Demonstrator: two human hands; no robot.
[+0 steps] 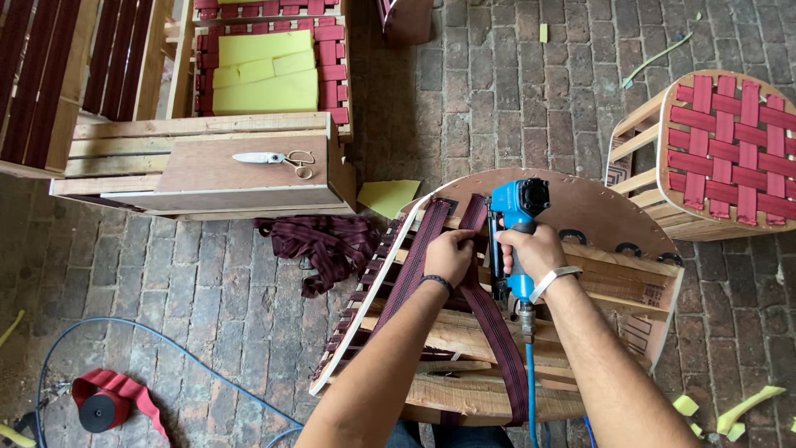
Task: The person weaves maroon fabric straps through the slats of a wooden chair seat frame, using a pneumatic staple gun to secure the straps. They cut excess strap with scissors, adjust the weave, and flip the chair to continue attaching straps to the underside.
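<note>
My right hand (pixel 532 251) grips a blue pneumatic staple gun (pixel 516 217), its nose pressed down near the curved rim of a wooden chair frame (pixel 618 278) in front of me. Its blue air hose (pixel 531 390) runs down toward me. My left hand (pixel 450 254) pinches a maroon webbing strap (pixel 496 328) against the frame just left of the gun. A second maroon strap (pixel 419 253) lies alongside, running diagonally over the frame's slats.
A pile of maroon webbing (pixel 319 245) lies on the brick floor. Scissors (pixel 274 158) rest on a wooden frame (pixel 207 170) to the left. A webbed round frame (pixel 730 149) stands right. A red webbing roll (pixel 108 405) sits lower left. Yellow foam pieces (pixel 265 70) lie behind.
</note>
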